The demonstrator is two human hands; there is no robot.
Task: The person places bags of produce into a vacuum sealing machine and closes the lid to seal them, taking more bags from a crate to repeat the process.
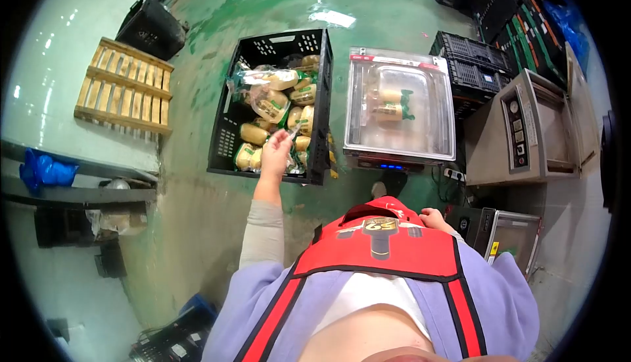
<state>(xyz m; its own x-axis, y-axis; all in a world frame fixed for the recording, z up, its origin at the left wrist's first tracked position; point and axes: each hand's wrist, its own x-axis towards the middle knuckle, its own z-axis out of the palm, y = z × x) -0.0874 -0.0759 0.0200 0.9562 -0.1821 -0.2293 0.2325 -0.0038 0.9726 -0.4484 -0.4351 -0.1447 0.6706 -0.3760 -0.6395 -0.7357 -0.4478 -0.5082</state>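
My left hand [277,152] reaches over the near part of a black crate [222,140], its fingers pinched together at the edge of a clear plastic bag. The crate holds several pale, rounded items in clear bags with green print [271,104]. To its right stands a vacuum sealer [399,140] with a closed transparent lid, and bagged pale items [389,107] lie under that lid. My right hand [434,219] rests low beside the red apron [378,240], with its fingers curled and partly hidden; what it holds, if anything, cannot be seen.
A wooden pallet [125,87] and a black bin [152,27] stand at the left. Stacked black crates [474,66] and a steel machine [519,132] are at the right. Cables lie beside the sealer, near another machine [516,234]. A blue bag [49,169] sits far left.
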